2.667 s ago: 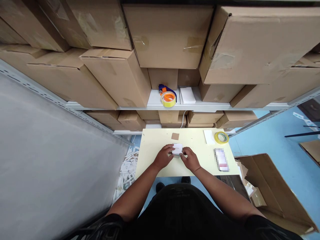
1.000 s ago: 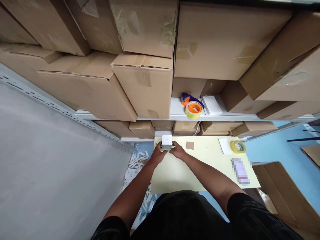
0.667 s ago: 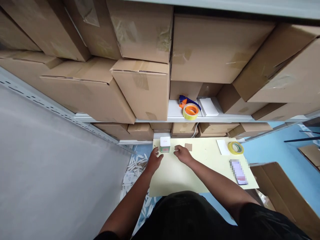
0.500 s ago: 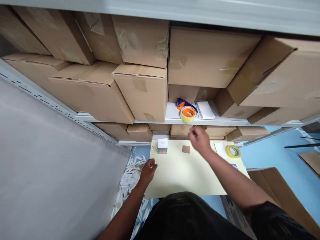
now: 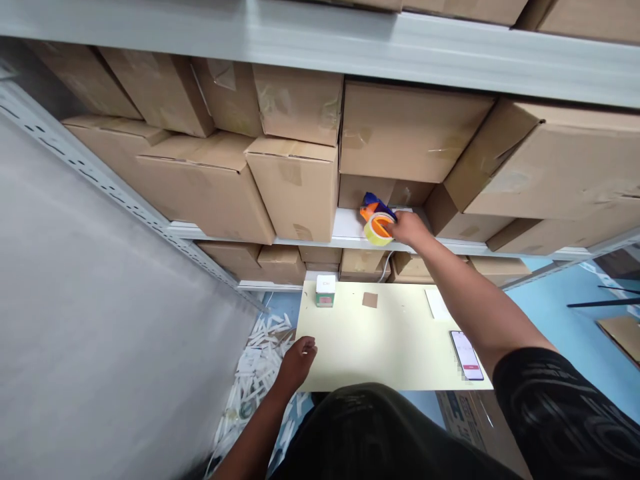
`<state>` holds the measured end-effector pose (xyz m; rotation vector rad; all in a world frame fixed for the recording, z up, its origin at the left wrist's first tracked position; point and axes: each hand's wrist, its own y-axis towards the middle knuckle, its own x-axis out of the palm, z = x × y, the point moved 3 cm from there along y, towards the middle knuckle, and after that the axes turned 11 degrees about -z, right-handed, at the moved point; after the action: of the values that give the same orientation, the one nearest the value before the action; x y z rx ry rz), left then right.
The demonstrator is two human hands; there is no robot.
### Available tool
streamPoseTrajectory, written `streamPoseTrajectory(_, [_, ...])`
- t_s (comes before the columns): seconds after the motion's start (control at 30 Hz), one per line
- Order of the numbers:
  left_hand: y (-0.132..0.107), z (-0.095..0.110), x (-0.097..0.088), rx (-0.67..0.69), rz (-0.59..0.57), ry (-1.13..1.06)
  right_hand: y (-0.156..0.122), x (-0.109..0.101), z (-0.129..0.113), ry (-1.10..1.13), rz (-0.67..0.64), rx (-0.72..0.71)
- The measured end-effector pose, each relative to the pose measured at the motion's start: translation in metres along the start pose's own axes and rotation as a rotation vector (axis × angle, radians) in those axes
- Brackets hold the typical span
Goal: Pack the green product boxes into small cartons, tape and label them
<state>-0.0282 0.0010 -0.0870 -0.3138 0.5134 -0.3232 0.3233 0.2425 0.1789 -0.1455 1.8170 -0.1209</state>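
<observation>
My right hand [image 5: 409, 229] reaches up to the grey shelf [image 5: 345, 230] and closes its fingers round the blue and orange tape dispenser [image 5: 375, 220] with its yellow roll. At the near left edge of the pale yellow table [image 5: 385, 340], my left hand [image 5: 299, 357] rests with its fingers curled and nothing visible in them. A small white and green box [image 5: 325, 291] stands alone at the table's far left corner. A small brown card square [image 5: 370, 300] lies near it.
A phone [image 5: 467, 355] and a white sheet [image 5: 438, 305] lie on the table's right side. Cardboard boxes [image 5: 295, 187] fill the shelves above and below. White paper strips [image 5: 255, 363] litter the blue floor at left. A grey wall stands to the left.
Both hands set the small box at the table's far left and let go. My right hand then rose to the shelf and took hold of the tape dispenser; my left drew back to the table's near edge.
</observation>
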Motion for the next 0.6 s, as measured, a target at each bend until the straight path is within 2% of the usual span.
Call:
streamPoseTrajectory(0.07, [-0.001,-0.004,0.000,0.018,-0.041,0.021,-0.039,0.011,0.018,0.043,0.017,0.071])
streamPoseTrajectory(0.13, [0.000,-0.008,0.002,0.028,-0.084,0.039,-0.083,0.037,0.041,0.097,-0.009,0.123])
streamPoseTrajectory(0.23, [0.006,-0.009,0.010,0.041,-0.144,0.075,-0.149,0.106,0.082,0.254,-0.117,0.236])
streamPoseTrajectory(0.33, [0.011,0.001,0.021,0.062,-0.191,0.136,-0.199,0.190,0.125,0.206,-0.264,0.389])
streamPoseTrajectory(0.4, [0.012,0.011,0.031,0.069,-0.197,0.166,-0.219,0.237,0.152,0.171,-0.339,0.471])
streamPoseTrajectory(0.47, [0.009,0.023,0.043,0.064,-0.187,0.174,-0.229,0.269,0.178,0.183,-0.373,0.549])
streamPoseTrajectory(0.6, [-0.009,0.042,0.077,0.051,-0.155,0.154,-0.230,0.302,0.219,0.226,-0.389,0.589])
